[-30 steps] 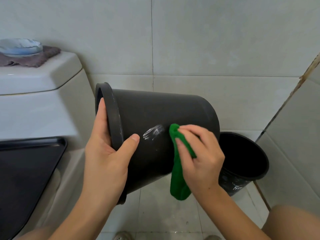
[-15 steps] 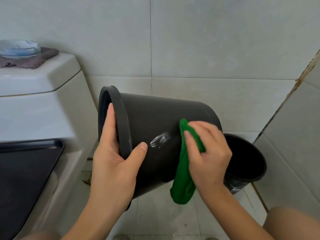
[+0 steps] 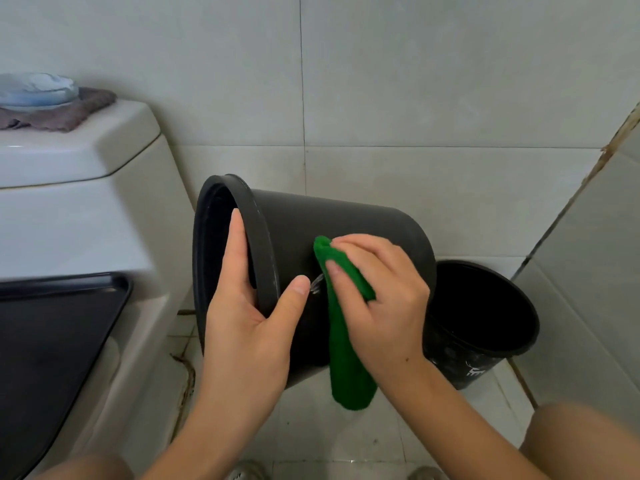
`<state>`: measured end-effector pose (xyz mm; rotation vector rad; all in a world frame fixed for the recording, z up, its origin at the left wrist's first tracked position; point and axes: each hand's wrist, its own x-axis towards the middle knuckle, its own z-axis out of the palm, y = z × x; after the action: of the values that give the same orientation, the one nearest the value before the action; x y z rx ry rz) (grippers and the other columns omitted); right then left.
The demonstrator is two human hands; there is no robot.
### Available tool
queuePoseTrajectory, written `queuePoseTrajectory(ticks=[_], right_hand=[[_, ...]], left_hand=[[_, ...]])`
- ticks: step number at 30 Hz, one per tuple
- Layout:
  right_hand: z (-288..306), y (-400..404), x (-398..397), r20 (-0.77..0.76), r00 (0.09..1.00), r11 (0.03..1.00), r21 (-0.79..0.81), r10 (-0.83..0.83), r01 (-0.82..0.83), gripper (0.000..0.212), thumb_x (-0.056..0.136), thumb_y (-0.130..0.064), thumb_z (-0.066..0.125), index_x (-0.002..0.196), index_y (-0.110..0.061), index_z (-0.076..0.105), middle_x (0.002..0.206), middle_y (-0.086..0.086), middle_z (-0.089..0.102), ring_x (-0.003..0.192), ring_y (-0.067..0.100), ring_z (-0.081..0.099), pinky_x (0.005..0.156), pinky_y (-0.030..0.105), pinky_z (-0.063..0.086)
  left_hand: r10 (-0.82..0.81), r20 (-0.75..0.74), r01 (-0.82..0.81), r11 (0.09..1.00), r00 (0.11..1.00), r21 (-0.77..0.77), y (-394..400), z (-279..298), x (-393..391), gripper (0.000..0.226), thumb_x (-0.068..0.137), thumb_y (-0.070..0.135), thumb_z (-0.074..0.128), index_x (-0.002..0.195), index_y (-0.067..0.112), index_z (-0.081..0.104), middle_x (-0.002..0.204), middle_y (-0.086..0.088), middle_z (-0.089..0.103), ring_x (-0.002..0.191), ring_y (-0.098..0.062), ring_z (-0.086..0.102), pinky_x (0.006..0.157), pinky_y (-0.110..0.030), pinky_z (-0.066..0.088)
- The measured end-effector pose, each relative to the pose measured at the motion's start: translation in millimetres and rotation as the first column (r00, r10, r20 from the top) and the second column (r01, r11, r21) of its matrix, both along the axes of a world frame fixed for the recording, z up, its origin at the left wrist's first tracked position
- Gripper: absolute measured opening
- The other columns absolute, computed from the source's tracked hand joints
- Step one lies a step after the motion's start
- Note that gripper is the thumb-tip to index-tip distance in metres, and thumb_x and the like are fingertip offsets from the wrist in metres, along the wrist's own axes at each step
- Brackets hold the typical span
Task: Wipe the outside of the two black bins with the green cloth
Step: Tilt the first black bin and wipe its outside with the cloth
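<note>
A black bin (image 3: 346, 223) lies tipped on its side in the air, mouth facing left. My left hand (image 3: 249, 317) grips its rim, fingers inside and thumb on the outer wall. My right hand (image 3: 384, 299) presses the green cloth (image 3: 343, 341) against the bin's side, close to the thumb; the cloth's loose end hangs down below the bin. A white smear on the wall is mostly covered by the cloth. The second black bin (image 3: 485, 327) stands upright on the floor behind and to the right, partly hidden by my right hand.
A white toilet tank (image 3: 76, 168) with a folded brown cloth and a pale blue dish (image 3: 38, 88) on top stands at the left, its dark seat lid (image 3: 52, 344) below. Tiled walls close in behind and at the right. My knees and shoes show at the bottom.
My right hand has slid the green cloth leftward along the bin wall, over the white smear, towards my left thumb. The bin stays tipped in my left hand.
</note>
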<state>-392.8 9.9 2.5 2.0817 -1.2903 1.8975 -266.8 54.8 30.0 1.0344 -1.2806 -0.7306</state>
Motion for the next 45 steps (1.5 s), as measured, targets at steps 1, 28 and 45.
queuePoseTrajectory(ticks=[1, 28, 45], right_hand=[[2.3, -5.3, -4.5, 0.035, 0.999, 0.998, 0.049, -0.029, 0.027, 0.020, 0.090, -0.018, 0.061, 0.099, -0.005, 0.074, 0.097, 0.003, 0.070, 0.091, 0.014, 0.064, 0.083, 0.025, 0.051], [-11.1, 6.1, -0.9, -0.144, 0.989, 0.999, -0.039, -0.029, 0.024, 0.014, 0.090, -0.012, 0.066, 0.097, -0.006, 0.075, 0.096, 0.003, 0.072, 0.085, 0.016, 0.064, 0.075, 0.023, 0.051], [-2.7, -7.8, -13.0, -0.047, 0.988, 0.986, 0.067, -0.148, 0.151, 0.019, 0.089, -0.019, 0.061, 0.097, -0.008, 0.075, 0.097, 0.000, 0.071, 0.086, 0.014, 0.063, 0.079, 0.017, 0.047]], left_hand=[[-0.003, 0.001, 0.003, 1.000, 1.000, -0.001, 0.5, -1.2, -1.4, 0.083, 0.087, 0.003, 0.064, 0.153, 0.031, 0.024, 0.128, 0.029, 0.059, 0.119, 0.003, 0.058, 0.095, -0.012, 0.046], [0.104, 0.048, -0.107, 0.992, 0.993, 0.060, -4.2, -3.4, -0.3, 0.074, 0.084, 0.024, 0.058, 0.152, 0.025, 0.029, 0.142, 0.004, 0.054, 0.128, -0.011, 0.053, 0.109, -0.042, 0.042], [0.121, 0.054, -0.122, 0.992, 0.991, 0.015, 3.0, 1.2, 0.8, 0.076, 0.091, 0.007, 0.064, 0.153, 0.027, 0.026, 0.136, 0.024, 0.054, 0.122, 0.008, 0.053, 0.097, -0.009, 0.042]])
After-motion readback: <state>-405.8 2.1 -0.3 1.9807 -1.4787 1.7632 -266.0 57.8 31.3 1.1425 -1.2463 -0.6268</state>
